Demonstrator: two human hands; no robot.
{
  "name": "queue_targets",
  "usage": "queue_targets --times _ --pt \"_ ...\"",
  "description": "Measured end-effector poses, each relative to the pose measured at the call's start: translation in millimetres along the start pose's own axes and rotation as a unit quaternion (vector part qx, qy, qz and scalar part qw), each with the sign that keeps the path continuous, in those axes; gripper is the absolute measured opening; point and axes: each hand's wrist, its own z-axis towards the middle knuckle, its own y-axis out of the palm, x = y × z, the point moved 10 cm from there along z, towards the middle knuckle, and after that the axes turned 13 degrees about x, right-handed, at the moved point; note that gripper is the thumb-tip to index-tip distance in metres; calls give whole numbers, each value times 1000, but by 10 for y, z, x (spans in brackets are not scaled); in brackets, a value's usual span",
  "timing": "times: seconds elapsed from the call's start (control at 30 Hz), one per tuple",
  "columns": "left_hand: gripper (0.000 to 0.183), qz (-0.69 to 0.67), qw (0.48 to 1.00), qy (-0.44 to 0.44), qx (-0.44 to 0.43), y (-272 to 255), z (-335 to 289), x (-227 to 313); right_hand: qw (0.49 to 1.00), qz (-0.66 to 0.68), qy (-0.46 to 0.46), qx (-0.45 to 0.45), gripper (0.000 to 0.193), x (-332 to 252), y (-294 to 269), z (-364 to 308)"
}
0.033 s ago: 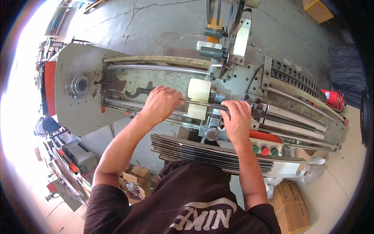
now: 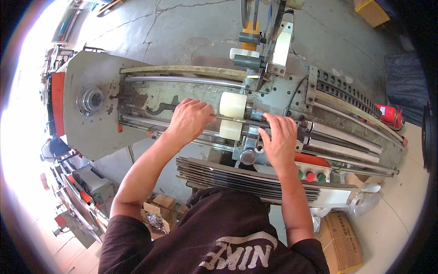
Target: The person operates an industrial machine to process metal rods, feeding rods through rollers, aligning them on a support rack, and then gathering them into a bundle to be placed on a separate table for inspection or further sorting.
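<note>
"Rod (image 2: 235, 120) first: where do we have it?"

"Across the gap between the two white rollers (image 2: 232, 105). Our left hand (image 2: 191, 118) is closed on it left of them. Our right hand (image 2: 281, 134) is on the other side, thumb and forefinger apart across it; whether they press, we can't tell."

"So how far along are we?"

"By our reading, partway: the rod is lined up at the gap, but we haven't let go. Whether more adjusting is left, we can't judge."

"And around it?"

"A dark hooked tool (image 2: 159, 108) lies on the machine (image 2: 86, 130) beyond our left hand, untouched. Nearer us, a stack of strips (image 2: 246, 180) lies apart from the rod, out of our hands, beside the buttons (image 2: 310, 176)."
</note>
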Motion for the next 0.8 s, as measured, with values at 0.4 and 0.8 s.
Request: queue_targets --times 0.4,0.8 --pt "43 -32 992 6 125 -54 -112 237 992 -56 -109 2 20 99 -93 14" --pt "81 35 995 67 66 322 -348 754 991 -63 14 115 52 178 -586 -601"
